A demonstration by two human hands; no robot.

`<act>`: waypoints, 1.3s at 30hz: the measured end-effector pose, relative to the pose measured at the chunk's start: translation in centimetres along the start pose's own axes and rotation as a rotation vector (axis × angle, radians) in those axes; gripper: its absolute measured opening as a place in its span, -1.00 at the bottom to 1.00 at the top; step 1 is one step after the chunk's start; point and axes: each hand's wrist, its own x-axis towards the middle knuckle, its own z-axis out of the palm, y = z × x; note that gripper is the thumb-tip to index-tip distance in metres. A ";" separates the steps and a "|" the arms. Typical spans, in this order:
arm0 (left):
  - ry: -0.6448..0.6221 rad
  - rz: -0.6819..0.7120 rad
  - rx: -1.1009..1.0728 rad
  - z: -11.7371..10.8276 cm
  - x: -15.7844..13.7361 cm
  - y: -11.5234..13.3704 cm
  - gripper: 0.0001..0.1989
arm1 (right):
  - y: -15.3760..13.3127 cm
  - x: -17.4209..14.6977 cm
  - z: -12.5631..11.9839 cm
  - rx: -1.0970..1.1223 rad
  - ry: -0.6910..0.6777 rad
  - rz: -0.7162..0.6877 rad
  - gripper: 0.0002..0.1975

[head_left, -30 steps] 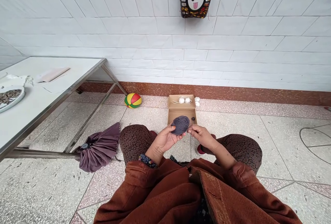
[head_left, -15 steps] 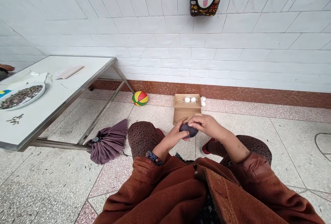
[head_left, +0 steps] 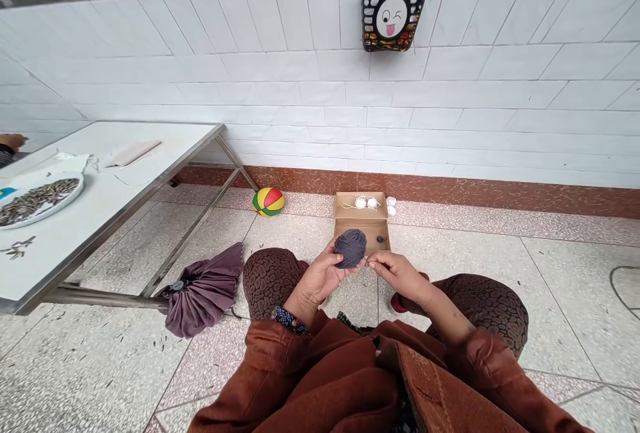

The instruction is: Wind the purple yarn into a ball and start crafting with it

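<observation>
A dark grey ball of yarn [head_left: 351, 248] rests in my left hand [head_left: 320, 274], whose fingers and thumb curl around its lower left side. Just right of the ball, my right hand [head_left: 394, 269] pinches the strand of yarn close to it. Behind both hands lies an open cardboard box [head_left: 343, 227] on the floor. Two small white balls of thread [head_left: 367, 202] sit in its far half, and a small dark ball [head_left: 380, 239] lies in the near half. Part of the box is hidden by the yarn ball and my left hand.
At left stands a white table [head_left: 115, 173] with a plate of sunflower seeds [head_left: 40, 201]. A folded purple umbrella [head_left: 205, 289] leans by its leg. A colourful ball [head_left: 269, 201] lies near the wall. A black basket [head_left: 395, 16] hangs above. Another person's hand [head_left: 13, 141] shows far left.
The yarn ball has moved left and up in my left hand. My right hand has come off its top and now pinches the strand beside it. The view has tilted up slightly.
</observation>
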 end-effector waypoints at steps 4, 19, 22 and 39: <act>0.104 0.036 0.318 -0.4 0.4 -0.7 -0.39 | -3.1 -0.2 -1.3 -0.050 -0.057 -0.080 -0.73; -0.227 0.044 0.194 1.3 -1.1 -0.2 -0.13 | 0.3 3.8 -2.7 -0.012 -0.009 -0.053 -0.71; -0.136 -0.041 0.067 1.4 -1.2 0.3 -0.16 | 1.0 2.0 -1.5 -0.018 0.047 -0.005 -0.70; -0.120 0.098 0.748 1.5 -0.3 -1.4 -0.19 | -4.4 4.0 -4.6 -0.201 -0.141 -0.222 -0.78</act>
